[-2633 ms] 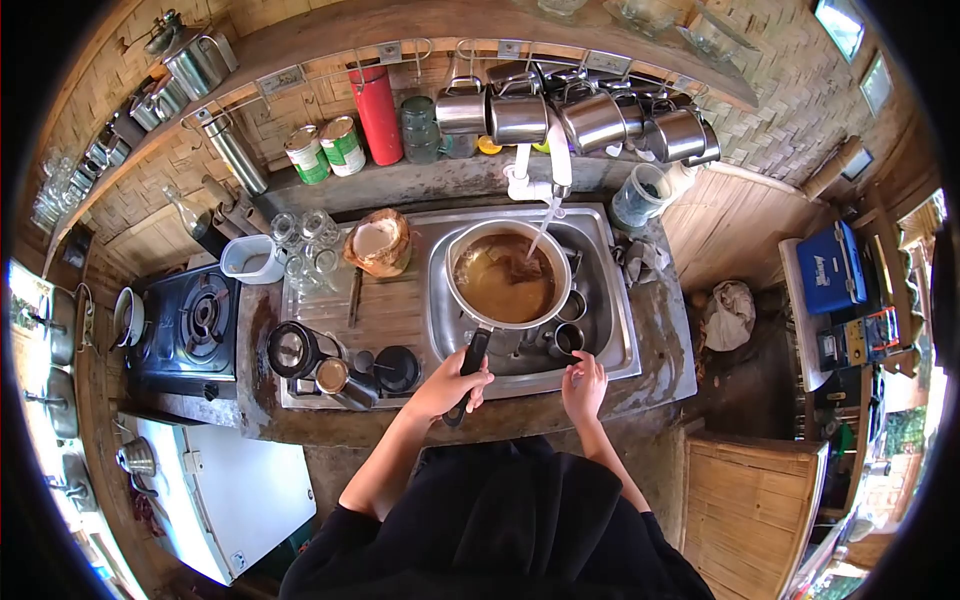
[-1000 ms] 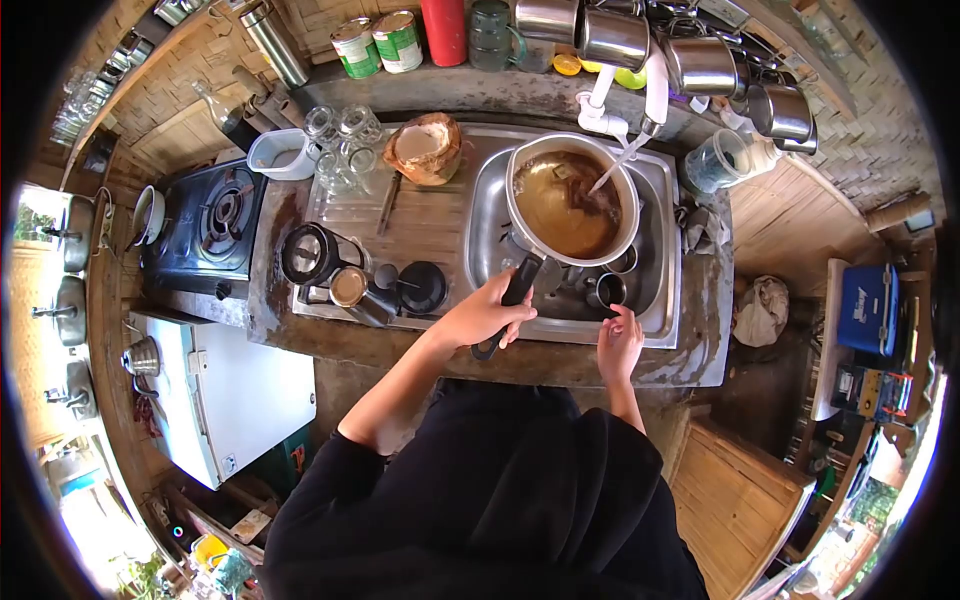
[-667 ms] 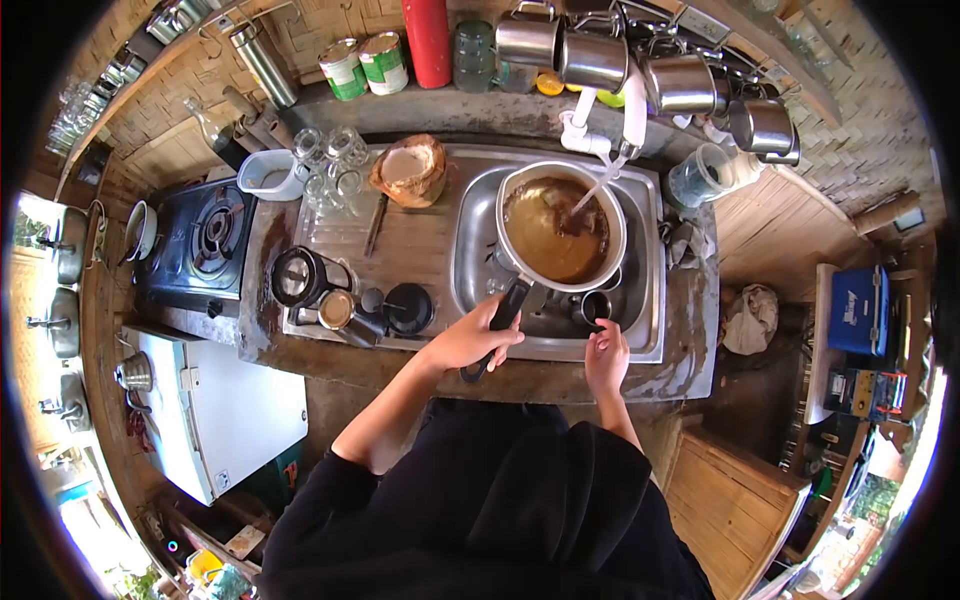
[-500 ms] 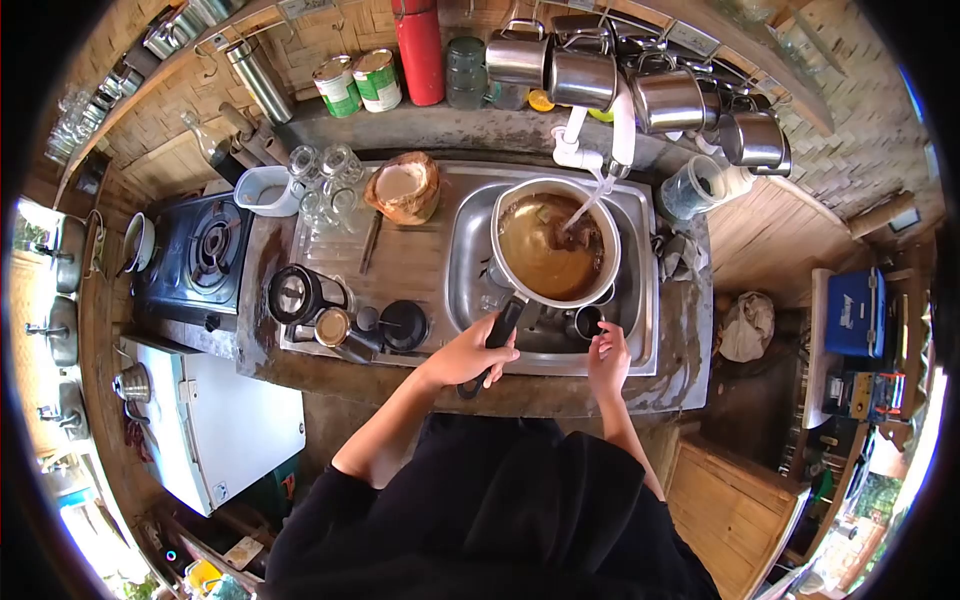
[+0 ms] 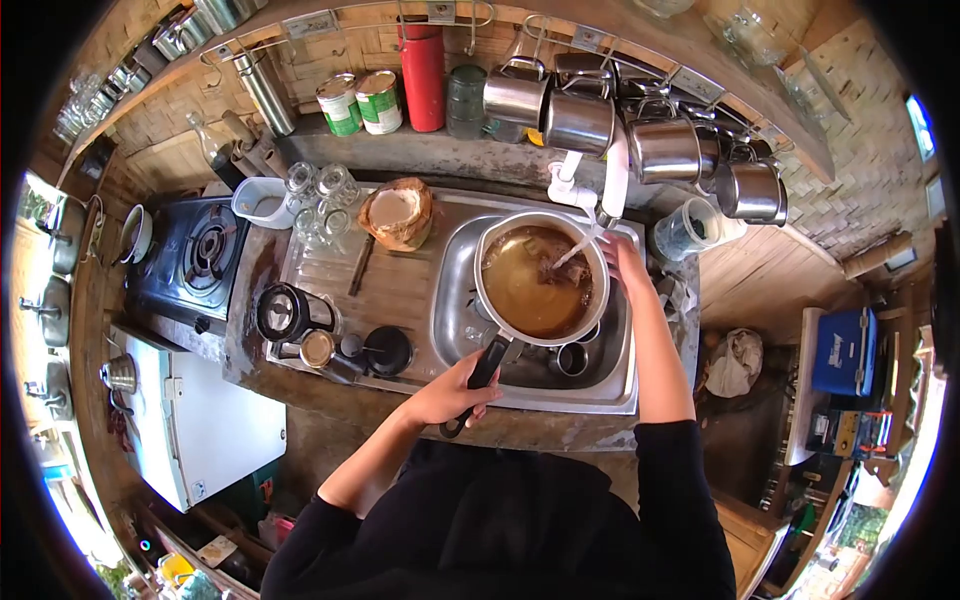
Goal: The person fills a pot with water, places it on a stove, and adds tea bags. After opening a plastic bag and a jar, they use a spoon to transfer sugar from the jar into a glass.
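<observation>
My left hand (image 5: 455, 392) is closed round the black handle of a saucepan (image 5: 493, 248), which sits over the sink (image 5: 443, 325). Brown liquid with dark bits fills much of the pan, and a stream of water runs into it from the white tap (image 5: 612, 185). Along the pan's right side reaches my right hand (image 5: 624, 264), fingers stretched out toward the tap, nothing visible in them. Below the pan, a small metal cup (image 5: 571, 359) lies in the sink.
On the drainboard stand a coconut half (image 5: 398, 213), upturned glasses (image 5: 325, 205), a French press (image 5: 285, 312) and a black round lid (image 5: 388, 350). Steel mugs (image 5: 578, 122) hang above the tap. A gas stove (image 5: 200, 252) is at left, a plastic jar (image 5: 683, 230) at right.
My right hand has gone from the sink's front edge up and forward to beside the tap. My left hand keeps the saucepan handle; the whole view has shifted slightly.
</observation>
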The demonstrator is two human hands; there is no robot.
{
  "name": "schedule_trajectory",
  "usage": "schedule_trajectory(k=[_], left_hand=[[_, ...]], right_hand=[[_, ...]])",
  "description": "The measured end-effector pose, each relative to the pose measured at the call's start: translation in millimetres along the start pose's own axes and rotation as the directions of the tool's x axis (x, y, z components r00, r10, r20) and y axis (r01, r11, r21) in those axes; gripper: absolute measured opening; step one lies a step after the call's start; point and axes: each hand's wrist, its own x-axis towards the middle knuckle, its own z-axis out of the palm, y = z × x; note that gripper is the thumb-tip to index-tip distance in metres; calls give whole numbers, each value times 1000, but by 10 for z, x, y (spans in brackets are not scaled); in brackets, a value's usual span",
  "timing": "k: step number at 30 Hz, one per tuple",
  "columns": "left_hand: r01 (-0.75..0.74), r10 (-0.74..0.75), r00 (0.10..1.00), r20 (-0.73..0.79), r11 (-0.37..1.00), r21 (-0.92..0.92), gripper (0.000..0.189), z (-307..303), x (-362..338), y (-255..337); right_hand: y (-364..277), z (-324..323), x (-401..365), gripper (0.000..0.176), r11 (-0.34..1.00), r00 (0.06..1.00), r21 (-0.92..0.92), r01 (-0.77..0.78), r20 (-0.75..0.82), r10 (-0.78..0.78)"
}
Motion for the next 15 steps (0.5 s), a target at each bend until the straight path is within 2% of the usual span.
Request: schedule_trajectory(k=[1, 4, 6, 9, 11, 12, 14, 15], left_hand=[[4, -4, 1000, -1, 1000, -13, 20, 3, -3, -12], [7, -8, 1000, -30, 1000, -28, 21, 16, -9, -34], [12, -14, 998, -57, 999, -31, 21, 34, -16, -56], [-10, 8, 997, -73, 999, -36, 21, 68, -1, -63], [-6, 3, 996, -89, 999, -36, 23, 106, -3, -38], [-12, 8, 995, -98, 999, -40, 23, 117, 2, -46], [-13, 7, 996, -90, 997, -71, 23, 138, 15, -75], [-18, 11, 995, -98, 997, -75, 23, 149, 22, -83]], right_hand=[[-51, 30, 38, 31, 989, 991, 86, -123, 54, 119], [-96, 78, 165, 30, 999, 999, 11, -47, 15, 46], [-20, 46, 276, 27, 998, 997, 60, -16, 74, 12], [7, 135, 239, 25, 993, 999, 116, -31, 34, 27], [115, 160, 290, 23, 987, 998, 150, 64, -10, -63], [115, 176, 276, 23, 987, 998, 147, 64, 1, -65], [129, 214, 241, 25, 959, 984, 220, 181, -36, -177], [84, 213, 204, 26, 957, 976, 195, 217, -56, -210]])
